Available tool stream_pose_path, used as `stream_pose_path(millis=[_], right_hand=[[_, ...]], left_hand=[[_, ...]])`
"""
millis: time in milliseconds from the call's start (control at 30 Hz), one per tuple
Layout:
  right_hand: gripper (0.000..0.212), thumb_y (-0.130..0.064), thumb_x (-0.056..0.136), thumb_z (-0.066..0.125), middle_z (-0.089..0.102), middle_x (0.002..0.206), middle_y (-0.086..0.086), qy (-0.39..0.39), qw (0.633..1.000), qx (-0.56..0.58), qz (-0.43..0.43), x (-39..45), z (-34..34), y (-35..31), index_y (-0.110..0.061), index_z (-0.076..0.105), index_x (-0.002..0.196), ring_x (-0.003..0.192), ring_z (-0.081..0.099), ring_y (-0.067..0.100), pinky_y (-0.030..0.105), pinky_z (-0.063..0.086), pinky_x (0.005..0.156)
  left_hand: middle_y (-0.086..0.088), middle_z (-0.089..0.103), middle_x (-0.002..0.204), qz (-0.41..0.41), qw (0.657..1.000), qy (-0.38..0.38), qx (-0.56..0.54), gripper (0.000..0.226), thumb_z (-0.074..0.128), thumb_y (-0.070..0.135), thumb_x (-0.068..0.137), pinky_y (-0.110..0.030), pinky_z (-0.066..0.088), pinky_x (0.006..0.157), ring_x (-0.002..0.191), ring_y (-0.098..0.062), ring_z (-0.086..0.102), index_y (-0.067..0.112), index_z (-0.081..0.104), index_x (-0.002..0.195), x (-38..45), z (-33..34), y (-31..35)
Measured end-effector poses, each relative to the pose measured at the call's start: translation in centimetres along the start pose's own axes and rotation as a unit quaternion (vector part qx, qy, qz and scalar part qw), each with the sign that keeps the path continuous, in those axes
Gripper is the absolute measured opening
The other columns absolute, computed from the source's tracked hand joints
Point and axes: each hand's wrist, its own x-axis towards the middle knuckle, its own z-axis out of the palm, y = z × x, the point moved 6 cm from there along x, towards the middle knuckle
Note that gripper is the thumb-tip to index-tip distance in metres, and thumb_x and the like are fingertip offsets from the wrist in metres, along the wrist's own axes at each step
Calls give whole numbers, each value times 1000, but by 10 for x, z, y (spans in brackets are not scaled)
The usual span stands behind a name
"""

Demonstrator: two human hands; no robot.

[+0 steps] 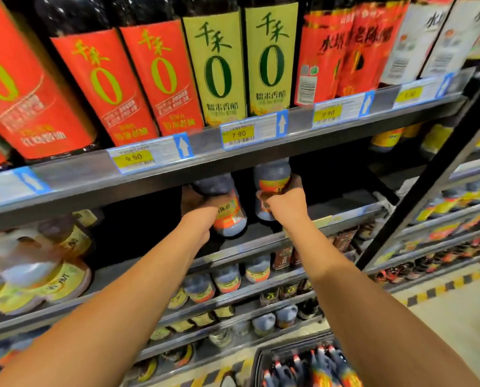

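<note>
Both my arms reach into the second shelf of a shop rack. My left hand (198,203) grips a dark bottle with an orange label (229,212), fingers wrapped round its upper body. My right hand (285,201) grips a second dark bottle of the same kind (272,174), which stands a little to the right and deeper in. Both bottles sit above the shelf board (261,241); the shelf edge above hides their necks.
The top shelf rail (211,152) carries price tags and tall bottles with red labels (102,79) and yellow-green ones (219,68). Lower shelves hold several small dark bottles (227,277). A black basket (303,364) of bottles stands at the bottom. A black upright post (428,174) rises at the right.
</note>
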Motion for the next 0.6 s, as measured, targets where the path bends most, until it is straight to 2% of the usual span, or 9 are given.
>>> stream_pose_path(millis=[100,167,233,300,367,433,500,567,600], right_hand=[[58,5,79,85,64,94,1,-12,999,-24,-30,2,4,6,-17,46,115,80,63,14,23,48,67],[58,9,78,83,65,93,3,-19,999,-25,-45,4,5,11,-16,46,115,77,64,15,20,51,57],[61,12,76,83,66,92,-2,-22,998,-22,-51,7,6,18,-15,46,117,73,66,4,14,50,52],[66,11,76,83,66,96,-9,-30,998,-21,-57,7,7,25,-19,45,121,78,64,-5,11,50,58],[67,11,78,82,65,98,-11,-39,997,-23,-61,9,6,26,-21,43,123,82,63,-5,8,49,61],[66,10,78,82,65,101,-6,-54,996,-31,-57,17,5,30,-19,42,122,86,63,-1,8,50,62],[68,5,75,86,66,109,1,-66,995,-56,-57,21,8,30,-15,43,124,92,67,10,15,58,70],[71,-2,73,88,67,115,5,-62,993,-78,-63,27,10,32,-12,45,128,103,69,20,32,63,84],[68,-3,75,87,67,117,7,-63,990,-97,-77,28,12,32,-12,46,129,109,69,23,35,61,87]], left_hand=[[-3,67,137,56,993,28,101,92,96,39,61,-38,52,106,118,-20,67,14,56,139,3,4,-2],[-5,66,138,81,984,37,155,100,87,53,50,-43,52,108,124,-24,66,17,53,137,4,8,-3],[-6,64,135,82,975,40,203,98,82,53,53,-40,53,105,124,-28,65,15,50,137,-2,12,-4],[2,62,128,84,973,29,215,98,92,45,63,-32,52,95,120,-27,66,15,44,143,-8,16,-6],[7,51,123,89,968,30,232,95,94,35,73,-20,42,87,121,-20,61,16,40,149,-7,17,-11],[1,51,131,81,964,12,253,96,92,29,78,-10,32,82,128,-18,56,14,35,153,-4,19,-16],[-4,51,149,84,955,-7,283,100,92,23,78,-6,29,81,136,-21,53,13,32,157,-1,18,-18],[-5,52,153,107,945,-1,309,103,94,23,72,-12,36,91,138,-22,54,14,35,157,5,11,-21],[-5,54,152,118,942,2,315,104,95,23,70,-16,39,94,138,-23,56,15,36,156,6,11,-23]])
